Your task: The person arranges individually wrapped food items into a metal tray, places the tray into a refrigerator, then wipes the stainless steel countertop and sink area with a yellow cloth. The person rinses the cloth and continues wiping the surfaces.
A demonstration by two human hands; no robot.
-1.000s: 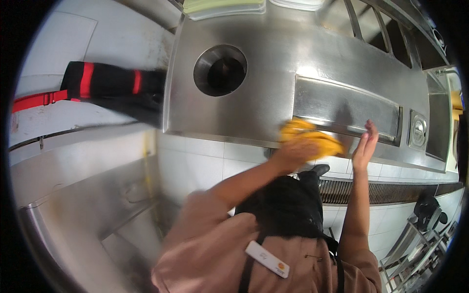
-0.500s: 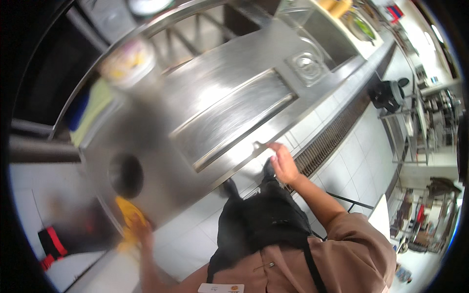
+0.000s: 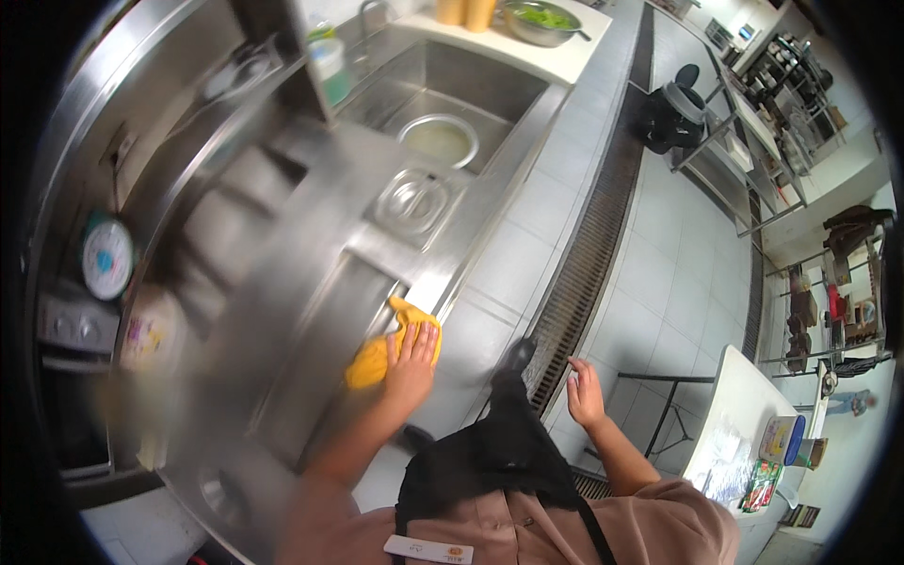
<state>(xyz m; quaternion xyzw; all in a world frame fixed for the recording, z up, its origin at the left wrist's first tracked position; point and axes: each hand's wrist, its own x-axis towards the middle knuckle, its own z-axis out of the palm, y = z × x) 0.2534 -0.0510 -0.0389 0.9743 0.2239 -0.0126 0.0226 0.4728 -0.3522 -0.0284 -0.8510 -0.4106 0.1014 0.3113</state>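
My left hand presses a yellow cloth against the steel counter, its fingers over the bunched fabric. The cloth lies along the front edge of a long rectangular recess in the countertop. My right hand hangs in the air over the floor, right of my body, loosely bent and holding nothing. Beyond the cloth, a square steel lid rests on the counter next to the sink.
A sink with a round metal bowl lies beyond the lid. Past it, a white board bears a bowl of greens. A floor grate runs alongside. A white table stands right; a dial scale sits left.
My left hand has carried the yellow cloth from the counter's near left end rightward to the recess's front edge. The view has swung toward the sink. My right hand has moved away from the counter edge.
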